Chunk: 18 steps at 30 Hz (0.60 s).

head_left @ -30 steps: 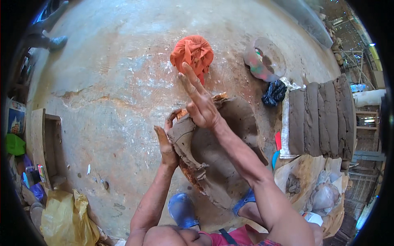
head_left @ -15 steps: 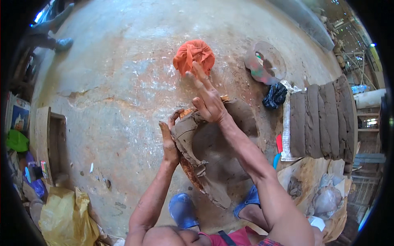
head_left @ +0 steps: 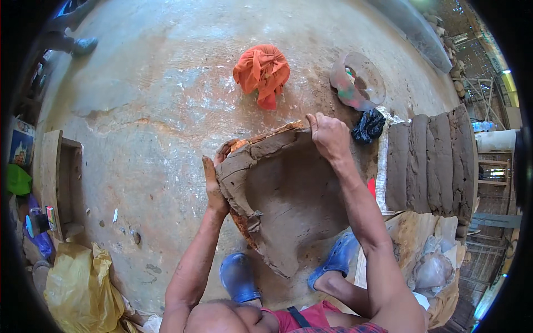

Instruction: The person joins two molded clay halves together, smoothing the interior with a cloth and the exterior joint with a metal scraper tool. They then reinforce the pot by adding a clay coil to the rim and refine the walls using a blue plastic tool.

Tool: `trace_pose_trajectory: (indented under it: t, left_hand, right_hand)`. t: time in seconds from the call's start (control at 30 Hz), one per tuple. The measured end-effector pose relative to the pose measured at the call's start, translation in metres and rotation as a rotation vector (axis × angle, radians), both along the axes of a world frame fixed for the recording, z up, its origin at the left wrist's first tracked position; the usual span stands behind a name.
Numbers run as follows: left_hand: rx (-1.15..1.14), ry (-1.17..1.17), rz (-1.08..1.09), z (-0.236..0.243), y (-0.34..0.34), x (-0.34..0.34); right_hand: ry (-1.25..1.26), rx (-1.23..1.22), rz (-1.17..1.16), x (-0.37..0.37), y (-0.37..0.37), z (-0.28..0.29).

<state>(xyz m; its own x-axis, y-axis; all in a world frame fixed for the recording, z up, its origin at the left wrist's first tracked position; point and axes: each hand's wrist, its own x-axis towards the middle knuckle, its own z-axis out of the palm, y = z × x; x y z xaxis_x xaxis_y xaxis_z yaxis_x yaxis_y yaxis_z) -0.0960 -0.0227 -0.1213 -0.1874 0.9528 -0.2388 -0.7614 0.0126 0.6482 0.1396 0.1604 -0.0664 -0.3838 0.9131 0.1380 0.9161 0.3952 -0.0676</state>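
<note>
A large curved piece of grey clay (head_left: 288, 200) is held tilted above the floor, lining a rough, rusty-orange form that shows along its upper and left edges. My left hand (head_left: 215, 183) grips it at the left side, fingers behind the edge and thumb up. My right hand (head_left: 330, 137) is closed on the upper right rim. The clay has torn, folded edges on the left and a smooth hollow inside. Beyond it sits an orange cloth bundle (head_left: 261, 72).
A stack of clay slabs (head_left: 430, 164), black bag (head_left: 367, 126) and stained plastic ring (head_left: 342, 86) stand right. A wooden trough (head_left: 54, 186) and yellow plastic sheet (head_left: 78, 283) lie left. Another person's shoe (head_left: 83, 46) shows at upper left. My blue clogs (head_left: 236, 275) are below.
My right hand has moved rightward from over the left edge, fingers extended, to grip the upper right rim. The clay piece has shifted left and its upper edge has opened wider into view.
</note>
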Motion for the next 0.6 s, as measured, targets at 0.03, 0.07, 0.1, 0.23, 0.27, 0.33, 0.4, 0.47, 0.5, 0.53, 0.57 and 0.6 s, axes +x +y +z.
trace_pose_trajectory:
  t: [0.03,0.07,0.1,0.23,0.27,0.33,0.4,0.47,0.5,0.53,0.57,0.6]
  left_hand:
    - [0.002,-0.008,-0.003,0.002,0.001,0.001]
    - [0.007,-0.015,-0.003,0.003,0.001,0.002]
    - [0.008,-0.018,0.011,0.004,0.0,0.003]
    - [0.04,0.005,-0.008,0.005,0.004,0.002]
    - [0.037,0.005,-0.008,0.003,0.004,0.003]
    - [0.043,0.006,-0.015,0.001,0.004,0.007]
    - [0.055,0.022,-0.03,0.005,0.003,0.006]
    - [0.026,0.052,-0.02,0.008,0.003,0.006]
    - [0.027,0.057,-0.02,0.005,0.005,0.006]
    - [0.026,0.063,-0.021,0.003,0.006,0.006]
    - [0.024,0.064,-0.022,0.004,0.009,0.009]
    - [0.016,0.071,-0.022,0.006,0.01,0.01]
  right_hand:
    - [0.011,0.036,0.023,0.001,0.002,-0.003]
    - [-0.002,0.017,0.004,0.0,0.002,-0.003]
    - [-0.016,-0.002,-0.015,-0.002,0.002,-0.003]
    - [0.114,0.091,-0.076,0.009,0.006,-0.009]
    - [0.252,0.162,-0.13,0.01,0.008,-0.007]
    - [0.528,0.304,-0.239,0.017,0.013,0.0]
    - [0.592,0.147,-0.34,0.012,0.01,0.028]
    - [0.658,0.153,-0.105,-0.006,-0.007,0.048]
    - [0.603,0.028,0.073,-0.02,-0.021,0.063]
    - [0.463,0.139,0.261,-0.03,-0.026,0.057]
    - [0.31,0.253,0.445,-0.033,-0.029,0.051]
    - [0.218,0.26,0.528,-0.034,-0.032,0.04]
